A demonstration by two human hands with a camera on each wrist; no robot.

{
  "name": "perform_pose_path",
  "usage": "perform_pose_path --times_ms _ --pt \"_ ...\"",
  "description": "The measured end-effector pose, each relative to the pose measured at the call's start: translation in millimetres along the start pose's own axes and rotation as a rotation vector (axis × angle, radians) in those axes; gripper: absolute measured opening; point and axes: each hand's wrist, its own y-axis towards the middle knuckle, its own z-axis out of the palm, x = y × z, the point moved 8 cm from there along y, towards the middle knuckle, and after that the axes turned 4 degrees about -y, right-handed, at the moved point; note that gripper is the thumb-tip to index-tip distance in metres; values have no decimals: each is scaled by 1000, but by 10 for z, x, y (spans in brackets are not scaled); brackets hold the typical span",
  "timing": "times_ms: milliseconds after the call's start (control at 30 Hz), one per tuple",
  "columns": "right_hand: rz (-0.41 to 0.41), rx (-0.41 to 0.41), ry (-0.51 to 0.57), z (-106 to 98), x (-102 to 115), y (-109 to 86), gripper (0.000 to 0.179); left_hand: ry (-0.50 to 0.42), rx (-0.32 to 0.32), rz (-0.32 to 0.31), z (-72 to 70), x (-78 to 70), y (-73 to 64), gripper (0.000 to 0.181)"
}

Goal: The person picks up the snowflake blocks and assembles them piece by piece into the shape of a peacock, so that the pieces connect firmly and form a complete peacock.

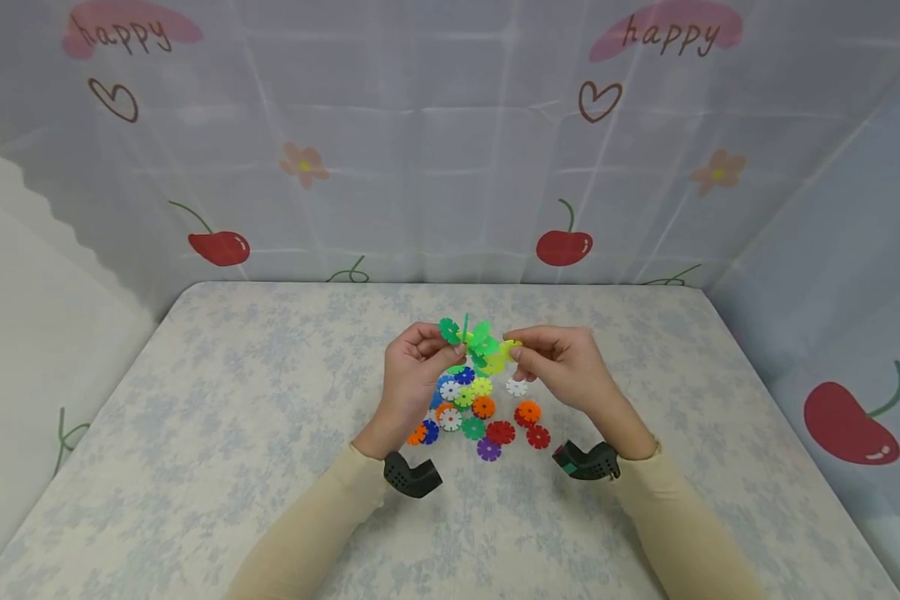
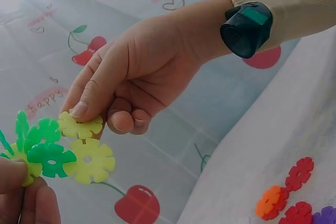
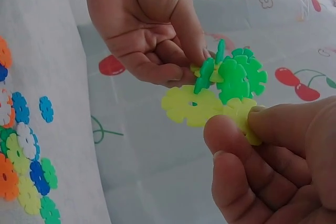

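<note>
My left hand (image 1: 412, 367) pinches a cluster of joined green and yellow notched discs (image 1: 483, 340) above the table. In the right wrist view, its thumb and fingertips are at a small yellow piece among upright green discs (image 3: 233, 81). My right hand (image 1: 566, 362) pinches a yellow disc (image 2: 80, 126) between thumb and index finger. That disc meets another yellow disc (image 2: 101, 167) on the cluster's side; whether their slots are fully engaged I cannot tell. The left fingertips hide part of the cluster's centre.
Loose notched discs lie below the hands: orange (image 1: 483, 407), red (image 1: 501, 432), purple (image 1: 488, 449) and white (image 1: 517, 387), with several others. They rest on a pale patterned tabletop (image 1: 270, 400). A printed curtain (image 1: 435, 200) hangs behind its far edge.
</note>
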Motion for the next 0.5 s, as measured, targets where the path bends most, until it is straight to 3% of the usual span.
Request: perform_pose_path --times_ms 267,500 --pt "-9 4 -8 20 -9 -2 19 65 6 5 9 -4 3 14" --pt "-1 10 -31 24 22 -15 18 180 16 39 45 -64 -17 12"
